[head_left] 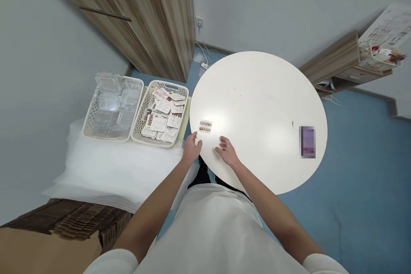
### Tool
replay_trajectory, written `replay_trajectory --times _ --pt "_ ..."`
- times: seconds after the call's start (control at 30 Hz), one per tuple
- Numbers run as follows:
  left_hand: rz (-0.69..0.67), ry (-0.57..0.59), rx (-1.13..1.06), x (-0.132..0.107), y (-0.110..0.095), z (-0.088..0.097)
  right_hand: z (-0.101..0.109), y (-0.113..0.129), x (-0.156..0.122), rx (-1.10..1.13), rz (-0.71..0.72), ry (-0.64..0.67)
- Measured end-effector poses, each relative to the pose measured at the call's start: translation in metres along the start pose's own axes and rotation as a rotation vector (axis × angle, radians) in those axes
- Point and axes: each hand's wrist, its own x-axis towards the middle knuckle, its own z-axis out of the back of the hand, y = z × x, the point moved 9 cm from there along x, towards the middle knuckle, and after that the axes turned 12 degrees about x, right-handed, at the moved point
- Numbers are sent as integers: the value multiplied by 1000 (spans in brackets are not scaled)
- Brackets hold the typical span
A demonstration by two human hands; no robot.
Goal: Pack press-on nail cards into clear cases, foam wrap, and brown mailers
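A small clear tray [205,126] lies flat near the left edge of the round white table [253,90]. It holds two rows of brown, glossy pieces that look like press-on nails. My left hand [192,150] is just in front of the tray at the table's edge, thumb and fingers apart, with nothing in it. Over the tabletop, to the tray's right and nearer to me, my right hand [227,152] is empty too, its fingers spread and slightly curled. A gap separates the right hand from the tray; whether the left fingertips touch it I cannot tell.
Left of the table, one white basket [136,130] holds many printed cards [159,123], and another basket [86,130] holds clear plastic boxes [109,102]. White sheeting [105,160] lies in front of them. A blurred purple object [308,142] rests on the table's right side.
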Motion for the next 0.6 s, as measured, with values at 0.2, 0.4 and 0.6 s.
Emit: replay_trajectory --times 0.2,0.4,0.6 --pt "67 82 23 -44 4 -6 27 -18 -27 -116 0 114" --pt "124 152 92 -113 17 -9 31 -30 -51 -177 49 252" --pt "156 206 190 -158 37 15 4 -18 -74 -141 136 428"
